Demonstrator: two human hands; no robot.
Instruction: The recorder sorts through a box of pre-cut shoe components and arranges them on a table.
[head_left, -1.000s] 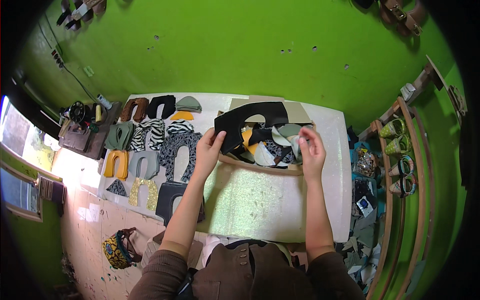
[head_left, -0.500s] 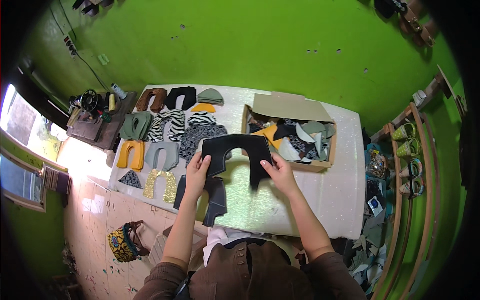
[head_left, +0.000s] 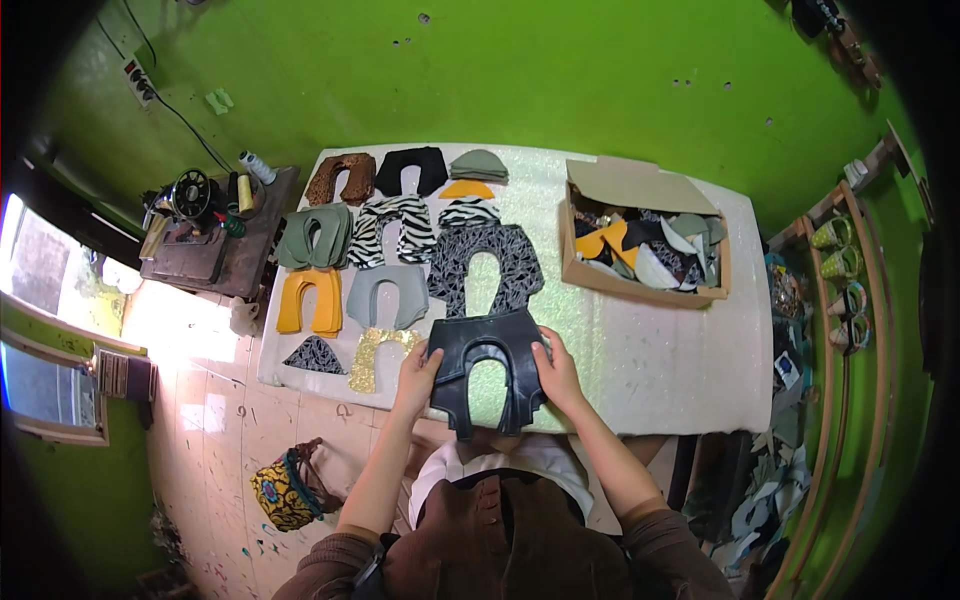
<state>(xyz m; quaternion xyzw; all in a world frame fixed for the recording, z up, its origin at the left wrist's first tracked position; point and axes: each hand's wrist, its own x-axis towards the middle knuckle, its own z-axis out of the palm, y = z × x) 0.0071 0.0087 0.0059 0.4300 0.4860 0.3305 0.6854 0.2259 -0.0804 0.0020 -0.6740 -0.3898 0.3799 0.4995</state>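
My left hand (head_left: 417, 374) grips the left side of a stack of black U-shaped leather-like pieces (head_left: 487, 330). The right hand (head_left: 556, 372) closes on its opposite side, thumb on top. The stack is at the table's near edge, its two legs pointing toward me and their ends slightly uneven. Just beyond it lies a grey-and-black patterned U-shaped piece (head_left: 455, 262). Next to my left hand are gold glittery U-shaped pieces (head_left: 365, 362) and a small patterned fan-shaped piece (head_left: 314, 355).
Piles of yellow (head_left: 292, 305), grey (head_left: 364, 300), green and zebra-striped cut pieces cover the left of the white table (head_left: 660, 370). An open cardboard box (head_left: 640, 285) of scraps stands at the right. A sewing machine (head_left: 190, 195) is at far left, a shoe rack (head_left: 822, 400) at right.
Both hands have come down toward me with the single black piece, bringing it onto the other black pieces at the near edge. My view has shifted left.
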